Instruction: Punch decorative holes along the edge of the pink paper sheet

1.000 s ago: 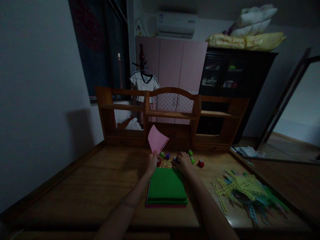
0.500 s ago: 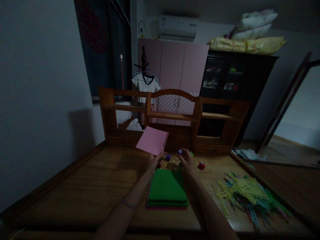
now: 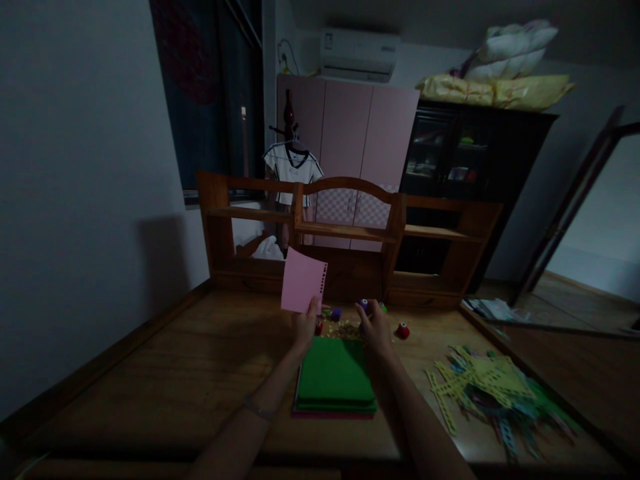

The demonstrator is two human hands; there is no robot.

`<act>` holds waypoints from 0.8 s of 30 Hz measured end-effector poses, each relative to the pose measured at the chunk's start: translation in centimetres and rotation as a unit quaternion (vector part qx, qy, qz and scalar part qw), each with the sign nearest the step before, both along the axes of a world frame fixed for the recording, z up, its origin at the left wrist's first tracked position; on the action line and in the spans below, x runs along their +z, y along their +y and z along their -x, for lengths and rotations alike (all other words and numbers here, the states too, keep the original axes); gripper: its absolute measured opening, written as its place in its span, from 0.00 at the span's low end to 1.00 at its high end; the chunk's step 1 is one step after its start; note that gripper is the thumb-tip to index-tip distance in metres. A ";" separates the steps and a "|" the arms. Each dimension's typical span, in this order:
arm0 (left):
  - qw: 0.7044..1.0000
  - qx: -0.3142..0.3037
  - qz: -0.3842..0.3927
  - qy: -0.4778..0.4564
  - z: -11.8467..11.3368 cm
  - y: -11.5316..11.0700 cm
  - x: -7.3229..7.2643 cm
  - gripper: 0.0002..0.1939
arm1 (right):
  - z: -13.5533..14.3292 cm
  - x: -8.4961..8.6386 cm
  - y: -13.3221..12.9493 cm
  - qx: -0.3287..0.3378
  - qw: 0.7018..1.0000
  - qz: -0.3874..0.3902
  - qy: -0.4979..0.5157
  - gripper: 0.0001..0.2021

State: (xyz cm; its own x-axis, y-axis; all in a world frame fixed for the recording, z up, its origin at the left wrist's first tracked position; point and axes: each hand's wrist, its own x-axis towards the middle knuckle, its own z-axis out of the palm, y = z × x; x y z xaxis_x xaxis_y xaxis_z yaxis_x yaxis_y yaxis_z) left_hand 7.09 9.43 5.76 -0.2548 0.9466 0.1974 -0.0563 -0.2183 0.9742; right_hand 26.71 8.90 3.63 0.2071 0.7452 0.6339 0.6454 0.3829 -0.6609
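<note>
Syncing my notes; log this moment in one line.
left hand: holds pink sheet | right hand: holds purple punch | green stack: on table

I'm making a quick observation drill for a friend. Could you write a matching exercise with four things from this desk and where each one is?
Things
1. Pink sheet
2. Green-topped stack
3. Small purple object
4. Yellow punched strips

Places
A. In the right hand
B. On the desktop, in a loose pile toward the right
C. Raised in the left hand
D. On the desktop, between the forearms

Right pairs: 1-C, 2-D, 3-A, 4-B
</note>
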 end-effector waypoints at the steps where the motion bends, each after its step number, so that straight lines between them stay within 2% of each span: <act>1: 1.000 0.007 0.006 0.002 0.1 0.0 0.0 0.27 | 0.0 -0.1 0.0 -0.009 0.999 -0.003 -0.041 0.16; 5: 1.000 0.012 -0.002 0.004 0.5 0.2 -0.1 0.30 | -0.1 -0.9 0.5 -0.014 0.985 -0.018 -0.172 0.11; 8: 1.000 0.007 0.001 -0.005 0.5 0.4 -0.5 0.31 | -0.4 -1.4 0.9 -0.013 0.973 -0.014 -0.229 0.08; 13: 0.999 -0.008 0.005 -0.030 0.4 0.9 -1.0 0.32 | -0.6 -1.7 0.8 -0.025 0.968 0.007 -0.251 0.07; 18: 1.000 -0.010 -0.007 -0.010 0.5 1.1 -1.3 0.32 | -0.6 -1.5 0.7 -0.023 0.967 0.016 -0.255 0.07; 24: 1.000 0.004 0.005 -0.013 0.4 0.9 -1.2 0.33 | -0.5 -1.4 0.6 -0.015 0.968 0.016 -0.250 0.07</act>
